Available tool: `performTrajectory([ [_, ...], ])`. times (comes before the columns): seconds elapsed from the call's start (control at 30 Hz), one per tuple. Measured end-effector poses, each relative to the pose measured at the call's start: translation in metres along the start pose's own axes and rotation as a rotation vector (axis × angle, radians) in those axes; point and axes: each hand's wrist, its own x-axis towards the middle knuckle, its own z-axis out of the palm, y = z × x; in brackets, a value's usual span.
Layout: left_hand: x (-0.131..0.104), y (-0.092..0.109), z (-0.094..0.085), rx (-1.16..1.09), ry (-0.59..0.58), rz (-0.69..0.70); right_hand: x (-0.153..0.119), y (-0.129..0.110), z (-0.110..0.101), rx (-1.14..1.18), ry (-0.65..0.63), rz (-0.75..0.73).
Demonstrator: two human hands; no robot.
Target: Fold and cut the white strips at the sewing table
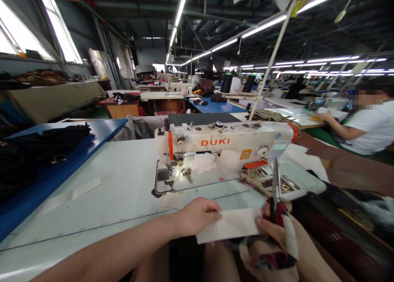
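A white rectangular strip [230,225], of paper or fabric, stretches between my hands over my lap at the table's front edge. My left hand [197,217] pinches its left end, thumb on top. At the other end, my right hand [278,228] grips the strip with its thumb and also holds scissors [276,187] with red-and-black handles, blades pointing up. Beyond my hands stands a white DUKI sewing machine [215,140]. Small white pieces [174,200] lie just past my left hand, and more white pieces [205,162] rest under the machine's arm.
A pale tabletop [123,167] with a printed ruler line extends left. Dark cloth [46,146] lies on a blue table [101,130] at far left. A thread stand pole [271,64] rises behind the machine. Another person [369,126] sits at the right, holding something white.
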Motion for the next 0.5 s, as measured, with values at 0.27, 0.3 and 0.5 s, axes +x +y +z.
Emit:
performTrajectory([
  [0.27, -0.0005, 0.0029, -0.0040, -0.030, -0.029, 0.011, 0.0024, -0.0072, 0.0061, 0.040, 0.019, 0.046],
  [0.3, -0.0006, 0.0032, -0.0047, -0.050, -0.052, 0.013, 0.0027, -0.0070, 0.0054, 0.036, 0.029, 0.034],
  [0.5, 0.0001, 0.0042, -0.0020, -0.085, -0.026, -0.017, 0.0040, -0.0093, 0.0071, 0.012, 0.107, 0.018],
])
